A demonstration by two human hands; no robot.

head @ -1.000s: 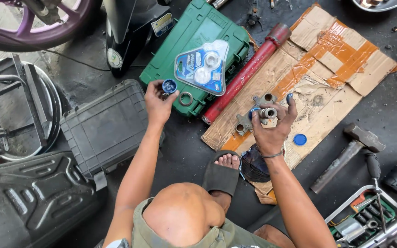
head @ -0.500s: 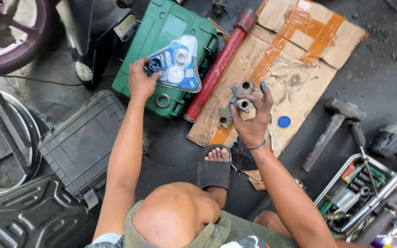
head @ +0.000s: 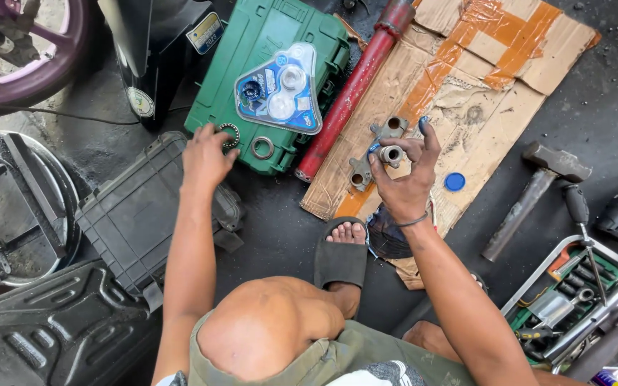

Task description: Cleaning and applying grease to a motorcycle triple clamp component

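Gripping a grey metal bracket (head: 379, 154) just right of centre frame, the right hand (head: 402, 182) pinches its short tube end between thumb and fingers, index raised. The bracket is a flat, grimy casting with round holes at its upper and lower lugs and a pale hollow stub at its middle; it sits over the cardboard (head: 466, 86) that spreads across the upper right, marked with orange tape.

Left of centre, the left hand (head: 205, 157) rests palm down at the lower edge of the green case (head: 266, 86), fingers loosely spread, fingertips at a dark bearing ring (head: 229, 134); whether it grips the ring cannot be told. A second, shiny ring (head: 262, 148) lies just beside it on the case. Above them sits a blue blister pack (head: 280, 89) with round parts under clear plastic.

A red tube (head: 355, 89) lies diagonally between case and cardboard. A blue cap (head: 455, 181) lies on the cardboard right of the hand, a hammer (head: 531, 193) farther right on the dark floor, and a sandalled foot (head: 342, 250) below centre.
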